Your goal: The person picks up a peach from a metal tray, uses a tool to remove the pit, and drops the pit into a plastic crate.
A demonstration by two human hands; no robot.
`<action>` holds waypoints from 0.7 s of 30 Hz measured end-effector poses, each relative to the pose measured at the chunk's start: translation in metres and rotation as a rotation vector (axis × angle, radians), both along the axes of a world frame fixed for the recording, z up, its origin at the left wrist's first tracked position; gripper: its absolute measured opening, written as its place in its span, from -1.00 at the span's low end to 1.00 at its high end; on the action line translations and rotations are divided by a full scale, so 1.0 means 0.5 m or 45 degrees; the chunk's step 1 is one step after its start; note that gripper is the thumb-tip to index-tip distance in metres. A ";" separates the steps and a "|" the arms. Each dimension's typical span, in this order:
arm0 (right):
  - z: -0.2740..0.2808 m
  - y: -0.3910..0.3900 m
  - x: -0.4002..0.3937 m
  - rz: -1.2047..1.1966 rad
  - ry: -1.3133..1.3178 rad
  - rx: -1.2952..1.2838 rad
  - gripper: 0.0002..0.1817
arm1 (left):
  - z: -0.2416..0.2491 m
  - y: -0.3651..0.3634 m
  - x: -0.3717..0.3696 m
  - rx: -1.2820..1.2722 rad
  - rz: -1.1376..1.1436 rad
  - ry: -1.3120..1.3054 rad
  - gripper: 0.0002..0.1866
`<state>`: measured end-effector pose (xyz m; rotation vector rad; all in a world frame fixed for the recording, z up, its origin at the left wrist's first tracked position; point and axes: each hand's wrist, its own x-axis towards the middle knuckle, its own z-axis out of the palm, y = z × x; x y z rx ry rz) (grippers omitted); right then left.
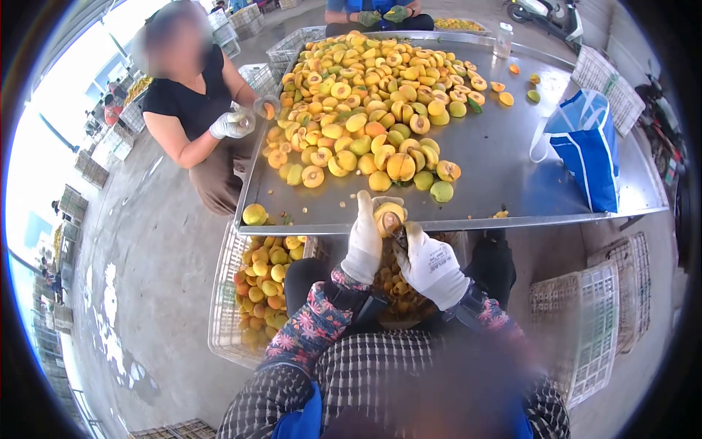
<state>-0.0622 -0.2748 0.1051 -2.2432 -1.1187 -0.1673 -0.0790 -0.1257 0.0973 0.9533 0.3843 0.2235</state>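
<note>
My left hand (363,240), in a white glove, holds a halved yellow peach (388,216) cut face up at the near edge of the metal table (512,168). My right hand (430,265), also gloved, is closed on a small dark pitting tool (401,238) pressed against the fruit. A heap of halved and whole peaches (373,102) covers the table's left and far part. Below my hands sits a container of pits and scraps (395,289), partly hidden by my arms.
A person in black sits at the table's left, gloved hand (230,124) holding fruit. Another person (376,13) works at the far end. A crate of whole peaches (259,282) stands at my left, empty white crates (585,322) at my right. A blue bag (589,146) lies on the table.
</note>
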 end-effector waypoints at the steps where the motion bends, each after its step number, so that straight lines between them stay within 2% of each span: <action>1: 0.008 -0.002 -0.001 0.004 0.003 -0.097 -0.58 | 0.005 -0.004 -0.002 0.042 0.035 0.002 -0.24; 4: -0.005 -0.008 0.014 0.069 -0.037 -0.193 -0.53 | 0.016 0.003 -0.013 0.054 -0.010 0.075 -0.22; 7: -0.015 -0.021 0.021 0.123 -0.151 -0.341 -0.63 | 0.025 0.001 -0.026 0.238 0.019 0.157 -0.20; 10: -0.015 -0.029 0.023 0.186 -0.052 -0.300 -0.60 | 0.003 0.018 -0.032 0.327 -0.155 0.153 -0.18; 13: -0.015 -0.024 0.021 0.197 0.131 -0.162 -0.60 | 0.019 0.020 -0.031 0.130 -0.193 0.147 -0.27; 16: -0.008 -0.005 0.014 0.248 0.396 0.164 -0.56 | -0.023 -0.013 -0.023 0.309 0.188 -0.439 -0.42; 17: -0.009 0.000 0.010 0.260 0.433 0.179 -0.56 | -0.035 -0.029 -0.018 0.458 0.421 -0.537 -0.53; 20: -0.013 0.008 -0.002 0.295 0.550 0.207 -0.57 | -0.019 -0.015 -0.030 0.242 0.324 -0.354 -0.54; 21: -0.008 0.007 -0.001 0.345 0.436 0.293 -0.61 | -0.005 -0.006 -0.031 0.132 0.285 -0.303 -0.48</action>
